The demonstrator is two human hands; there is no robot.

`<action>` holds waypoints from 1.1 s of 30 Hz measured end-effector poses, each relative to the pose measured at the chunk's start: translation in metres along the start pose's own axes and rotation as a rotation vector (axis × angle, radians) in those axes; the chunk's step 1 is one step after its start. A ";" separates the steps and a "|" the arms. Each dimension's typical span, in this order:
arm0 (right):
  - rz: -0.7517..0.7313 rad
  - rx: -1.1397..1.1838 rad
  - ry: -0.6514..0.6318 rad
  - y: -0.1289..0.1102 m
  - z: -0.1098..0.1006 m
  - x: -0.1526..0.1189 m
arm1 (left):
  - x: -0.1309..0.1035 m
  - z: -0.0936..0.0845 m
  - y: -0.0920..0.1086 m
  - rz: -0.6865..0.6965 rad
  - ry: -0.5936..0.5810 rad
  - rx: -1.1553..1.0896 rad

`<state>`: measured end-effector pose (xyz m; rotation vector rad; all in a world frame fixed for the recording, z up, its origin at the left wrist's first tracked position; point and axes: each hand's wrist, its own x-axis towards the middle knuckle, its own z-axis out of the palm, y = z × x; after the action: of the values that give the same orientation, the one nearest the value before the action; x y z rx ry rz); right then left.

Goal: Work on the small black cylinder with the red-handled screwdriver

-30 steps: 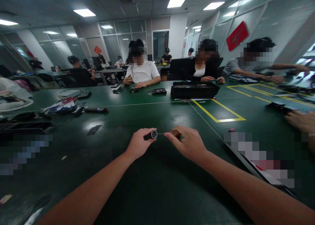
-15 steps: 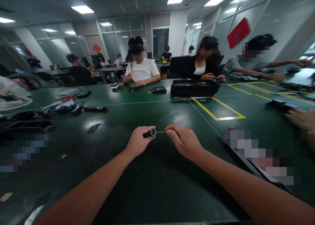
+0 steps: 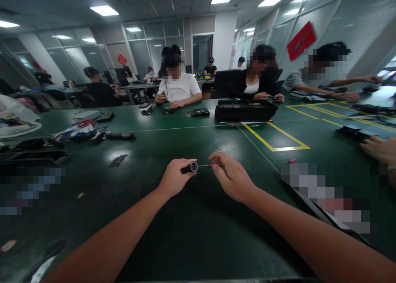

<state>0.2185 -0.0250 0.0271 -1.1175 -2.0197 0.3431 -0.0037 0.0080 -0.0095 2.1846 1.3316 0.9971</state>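
The left hand [image 3: 175, 178] is closed around a short black tube [image 3: 185, 169], with the thumb below it and the fingers on top. The right hand [image 3: 230, 173] is partly open and curled, and its thumb and bent fingers are at the red handle of a thin screwdriver [image 3: 211, 165]. I can't tell how tightly it grips, because the fingers hide some of the handle. The tube sticks out of the left hand on the side near the right hand. Its long way runs from inside the left hand toward the right, and its round, silvery end faces back toward the person and a bit right. The screwdriver lies nearly flat, side to side, between the two hands. Its thin metal rod points left and reaches the edge of the tube's round end, but I can't tell if it goes in. Both hands are over the green table [image 3: 185, 241]. Past the hands and a bit right is a long black box [image 3: 246, 110]. Past the left hand, to its left, lies a dark pen-shaped thing [image 3: 120, 135]. Far to the right of the right hand is another person's hand [image 3: 379, 149].
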 end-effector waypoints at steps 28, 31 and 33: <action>0.104 0.104 -0.036 0.007 0.005 0.002 | 0.000 -0.004 -0.002 -0.009 0.047 0.002; 0.144 0.129 -0.071 0.007 0.004 0.003 | 0.000 -0.006 -0.002 -0.021 0.052 0.015; 0.208 0.126 -0.084 0.006 0.002 0.003 | 0.000 -0.006 0.000 -0.022 0.041 0.032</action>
<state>0.2195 -0.0186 0.0236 -1.2543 -1.9276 0.6245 -0.0078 0.0077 -0.0053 2.1788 1.3965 1.0245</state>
